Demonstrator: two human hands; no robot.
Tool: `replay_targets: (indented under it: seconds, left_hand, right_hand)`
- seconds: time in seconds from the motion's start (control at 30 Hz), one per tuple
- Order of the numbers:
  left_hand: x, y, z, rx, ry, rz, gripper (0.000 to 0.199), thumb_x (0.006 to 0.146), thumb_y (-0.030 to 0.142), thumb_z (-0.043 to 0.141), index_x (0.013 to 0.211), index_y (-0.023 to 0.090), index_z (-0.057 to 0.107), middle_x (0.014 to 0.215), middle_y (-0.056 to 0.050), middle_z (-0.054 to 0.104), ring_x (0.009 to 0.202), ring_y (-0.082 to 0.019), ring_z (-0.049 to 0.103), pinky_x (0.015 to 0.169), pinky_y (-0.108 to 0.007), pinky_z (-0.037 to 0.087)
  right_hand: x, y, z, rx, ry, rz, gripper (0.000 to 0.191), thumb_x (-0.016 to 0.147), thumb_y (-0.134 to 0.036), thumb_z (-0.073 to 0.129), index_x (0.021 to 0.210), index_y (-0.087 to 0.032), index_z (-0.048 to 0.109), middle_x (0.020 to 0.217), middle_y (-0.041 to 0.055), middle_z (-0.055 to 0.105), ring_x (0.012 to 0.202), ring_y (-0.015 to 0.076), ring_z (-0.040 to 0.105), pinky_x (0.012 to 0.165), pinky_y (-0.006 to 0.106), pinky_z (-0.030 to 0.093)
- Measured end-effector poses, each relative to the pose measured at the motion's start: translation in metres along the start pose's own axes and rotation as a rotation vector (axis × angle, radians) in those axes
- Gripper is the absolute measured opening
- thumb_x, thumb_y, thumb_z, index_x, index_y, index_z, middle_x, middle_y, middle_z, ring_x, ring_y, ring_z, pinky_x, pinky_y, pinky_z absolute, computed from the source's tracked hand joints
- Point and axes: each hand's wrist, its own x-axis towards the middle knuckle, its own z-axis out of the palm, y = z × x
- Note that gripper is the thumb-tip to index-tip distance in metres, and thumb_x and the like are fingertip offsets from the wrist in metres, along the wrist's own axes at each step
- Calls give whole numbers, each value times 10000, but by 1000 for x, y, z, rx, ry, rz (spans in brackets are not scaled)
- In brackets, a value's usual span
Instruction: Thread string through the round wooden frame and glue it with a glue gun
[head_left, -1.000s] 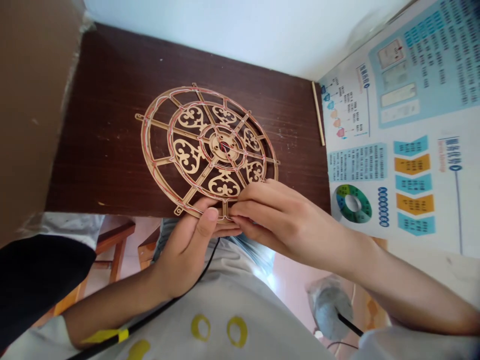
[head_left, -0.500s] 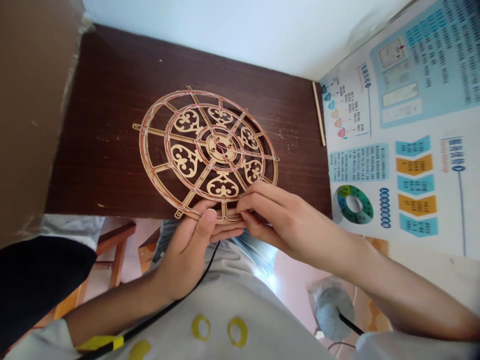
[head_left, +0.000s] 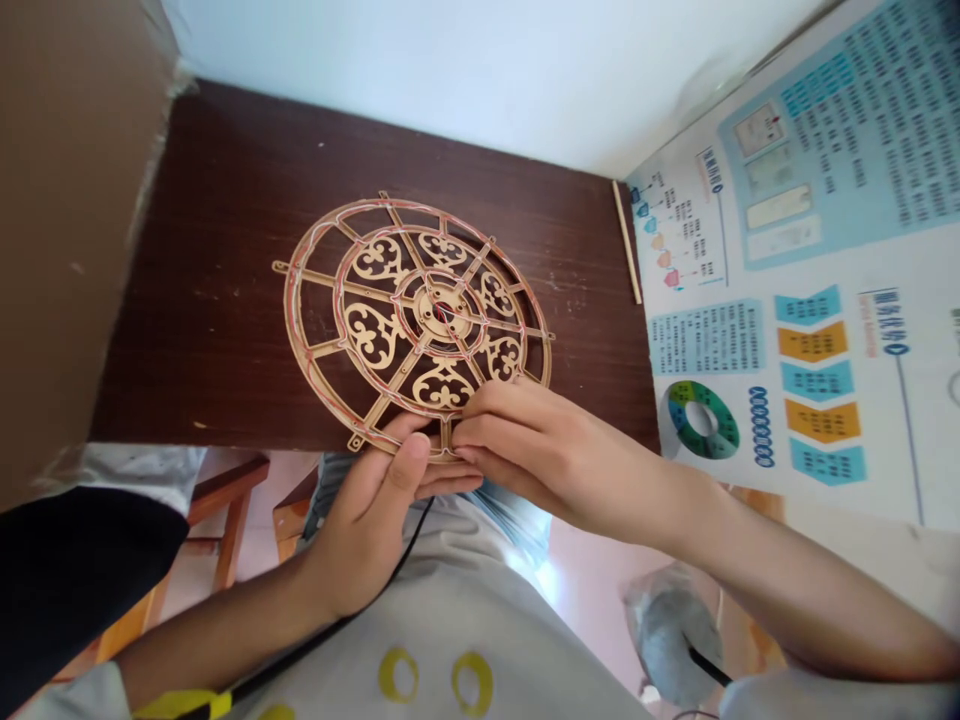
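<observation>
- A person's left hand [head_left: 371, 535] grips the near rim of a wheel-shaped frame [head_left: 427, 315], thumb above, fingers beneath.
- The right hand [head_left: 544, 445] curls its fingers at the same rim, just beside the left fingertips; whether they pinch anything cannot be told.
- Red and white wires [head_left: 445, 311] trace the frame's rings ahead of both hands.
- Beyond the hands spreads a dark brown table [head_left: 225, 180], a thin stick [head_left: 628, 245] at its edge, ahead and right of the right hand.

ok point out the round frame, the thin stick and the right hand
round frame [head_left: 429, 321]: head view, on its central hub
thin stick [head_left: 627, 243]: head view, midway along its length
right hand [head_left: 544, 445]: head view, back of the hand
</observation>
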Motion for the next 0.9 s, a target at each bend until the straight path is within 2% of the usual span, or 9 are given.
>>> replay_targets:
  seconds: [0.17,0.27,0.33,0.4,0.5,0.6,0.77,0.9]
  left_hand:
    - [-2,0,2,-4,-23,-28,592,1037,638,667,1399,169,657,1157,-168,863,1159,-355,828,1075,-555,652]
    - [-3,3,3,-7,-38,-11,544,1068,614,627,1377,169,677,1171,-174,862,1162,-352,828,1070,-542,654]
    - [-3,4,3,-5,-49,-2,519,1077,606,615,1364,180,686,1194,-168,860,1149,-342,834,1053,-521,663]
    - [-3,4,3,4,-52,0,524,1070,618,618,1356,185,693,1202,-166,859,1129,-339,840,1022,-503,678]
    - [-3,3,3,42,-47,-7,555,1066,628,618,1380,175,685,1205,-177,855,1112,-345,844,986,-492,690]
    - [-3,3,4,68,-58,-13,600,1054,651,621,1414,173,663,1173,-178,859,1077,-351,851,954,-493,699]
    - [-3,3,7,49,-52,-25,599,1063,645,606,1433,174,631,1132,-163,865,1039,-345,857,934,-500,702]
    - [-3,1,8,60,-56,-5,586,1062,652,599,1394,176,675,1143,-162,862,1060,-351,852,964,-514,692]
  right_hand:
    - [-1,0,-6,-30,-6,24,223,1172,-175,451,1044,-172,633,986,93,669,852,215,595,764,344,538]
    - [-4,4,-9,-2,86,95,198,1145,-153,448,996,-215,562,932,63,623,805,208,589,699,324,536]
    - [-7,6,-11,-40,128,87,221,1163,-185,444,970,-225,544,900,54,611,789,215,584,683,333,532]
    - [-7,8,-11,-75,132,53,196,1176,-222,482,1006,-209,578,942,74,651,837,230,619,725,354,551]
    - [-4,10,-13,-91,95,4,103,1163,-215,550,1166,-168,641,1078,117,710,948,249,677,816,382,576]
    - [3,10,-18,-188,49,-76,185,1174,-195,522,1164,-133,697,1071,126,734,941,248,689,806,384,559]
    - [9,6,-19,-358,30,-251,477,1202,-114,341,913,-157,719,854,59,684,733,201,564,691,358,477]
    - [3,3,-11,-379,79,-237,441,1185,-95,382,874,-183,682,798,34,627,676,194,504,637,357,424]
